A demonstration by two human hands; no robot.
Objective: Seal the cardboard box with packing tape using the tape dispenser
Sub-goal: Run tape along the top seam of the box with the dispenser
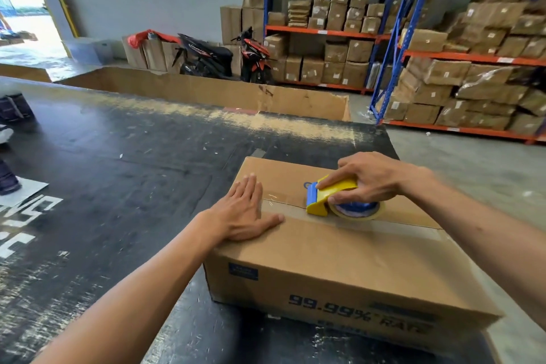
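Note:
A closed brown cardboard box (339, 263) with blue print on its side lies on the black table (118, 186). My left hand (245, 210) rests flat, fingers spread, on the left end of the box top, over the centre seam. A yellow and blue tape dispenser (331, 198) with a roll of clear tape sits on the seam near the middle of the top. My right hand (372, 177) grips the dispenser from above. A strip of clear tape (280, 199) shows on the seam between my left hand and the dispenser.
A large open cardboard bin (206, 91) stands beyond the table. Two motorbikes (224, 56) are parked behind it. Blue and orange racks (443, 47) full of wrapped parcels fill the right side. Dark items (11, 109) and a paper sheet lie at the table's left edge.

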